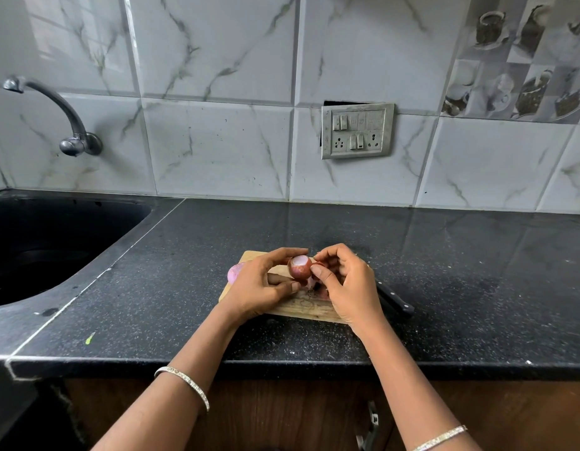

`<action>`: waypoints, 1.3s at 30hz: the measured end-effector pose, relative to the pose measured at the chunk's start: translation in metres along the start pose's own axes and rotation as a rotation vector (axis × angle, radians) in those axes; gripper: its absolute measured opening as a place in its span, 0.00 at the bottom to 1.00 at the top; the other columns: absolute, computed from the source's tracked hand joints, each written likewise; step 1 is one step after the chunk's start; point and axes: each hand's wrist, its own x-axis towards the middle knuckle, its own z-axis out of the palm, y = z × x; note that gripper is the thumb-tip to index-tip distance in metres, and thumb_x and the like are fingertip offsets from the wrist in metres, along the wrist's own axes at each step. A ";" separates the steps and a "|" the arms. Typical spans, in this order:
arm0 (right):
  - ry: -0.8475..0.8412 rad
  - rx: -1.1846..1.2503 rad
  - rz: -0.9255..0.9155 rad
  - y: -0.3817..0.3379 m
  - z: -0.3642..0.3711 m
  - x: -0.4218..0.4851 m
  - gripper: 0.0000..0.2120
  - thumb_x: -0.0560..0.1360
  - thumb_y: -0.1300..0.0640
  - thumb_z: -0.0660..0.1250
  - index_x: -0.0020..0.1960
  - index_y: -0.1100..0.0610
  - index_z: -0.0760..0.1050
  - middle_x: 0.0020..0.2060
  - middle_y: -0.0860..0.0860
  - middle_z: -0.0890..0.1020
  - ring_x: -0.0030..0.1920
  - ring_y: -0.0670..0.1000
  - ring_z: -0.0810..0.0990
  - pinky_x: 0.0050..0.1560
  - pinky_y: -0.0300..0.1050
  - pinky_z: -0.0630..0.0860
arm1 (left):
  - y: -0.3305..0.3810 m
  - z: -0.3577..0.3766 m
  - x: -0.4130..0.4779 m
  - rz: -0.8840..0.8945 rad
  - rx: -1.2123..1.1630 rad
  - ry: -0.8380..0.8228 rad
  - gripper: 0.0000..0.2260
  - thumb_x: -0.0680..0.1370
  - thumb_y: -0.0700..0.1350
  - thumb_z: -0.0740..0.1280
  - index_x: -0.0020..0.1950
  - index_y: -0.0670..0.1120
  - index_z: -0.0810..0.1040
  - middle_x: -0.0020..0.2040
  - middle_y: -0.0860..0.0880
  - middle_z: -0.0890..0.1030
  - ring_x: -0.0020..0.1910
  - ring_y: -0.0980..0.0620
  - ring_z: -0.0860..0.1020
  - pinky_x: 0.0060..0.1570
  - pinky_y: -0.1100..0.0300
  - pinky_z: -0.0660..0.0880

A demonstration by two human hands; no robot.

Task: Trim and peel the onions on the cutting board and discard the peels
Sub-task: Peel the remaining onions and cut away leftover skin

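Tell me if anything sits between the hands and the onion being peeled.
Nothing visible does. The left hand grips the onion above the cutting board, and the right hand pinches at its skin with thumb and fingers.

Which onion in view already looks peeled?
The pale pink onion at the cutting board's left edge, beside the left hand. The held onion, pinched by the right hand too, has reddish-brown skin on, only its top trimmed.

A home kitchen, by the look of it. Black speckled stone counter (444, 288) with a sunken sink (119, 219) and a curved wall tap (54, 115), marble-patterned wall tiles (217, 141), tea-cup picture tiles (516, 60). Wooden cupboard fronts (282, 415) below, a switch-and-socket plate (357, 131) above.
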 end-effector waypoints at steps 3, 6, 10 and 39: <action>-0.050 -0.029 -0.004 0.000 -0.001 0.000 0.09 0.73 0.62 0.75 0.49 0.52 0.80 0.40 0.45 0.84 0.42 0.45 0.83 0.44 0.39 0.79 | 0.000 0.001 -0.001 0.006 -0.027 0.008 0.19 0.77 0.32 0.69 0.65 0.47 0.78 0.53 0.55 0.84 0.46 0.55 0.85 0.49 0.64 0.81; -0.079 -0.055 0.009 0.000 -0.002 0.000 0.13 0.69 0.57 0.81 0.49 0.51 0.80 0.43 0.45 0.84 0.42 0.42 0.82 0.42 0.34 0.77 | 0.000 0.001 0.000 -0.006 -0.048 -0.004 0.16 0.77 0.33 0.70 0.64 0.43 0.77 0.55 0.50 0.83 0.44 0.55 0.86 0.46 0.66 0.80; -0.100 -0.066 0.030 0.005 0.000 0.003 0.09 0.69 0.55 0.80 0.45 0.53 0.81 0.42 0.46 0.84 0.46 0.40 0.82 0.48 0.33 0.76 | -0.004 0.001 0.002 -0.033 -0.099 -0.009 0.15 0.77 0.33 0.71 0.62 0.42 0.77 0.56 0.46 0.83 0.44 0.45 0.86 0.48 0.55 0.83; -0.156 -0.036 0.064 -0.002 -0.002 0.001 0.12 0.68 0.54 0.81 0.45 0.51 0.80 0.39 0.48 0.83 0.41 0.45 0.80 0.44 0.30 0.73 | -0.005 0.001 0.003 0.041 0.035 -0.003 0.23 0.75 0.38 0.74 0.67 0.55 0.77 0.53 0.52 0.84 0.40 0.43 0.85 0.46 0.52 0.81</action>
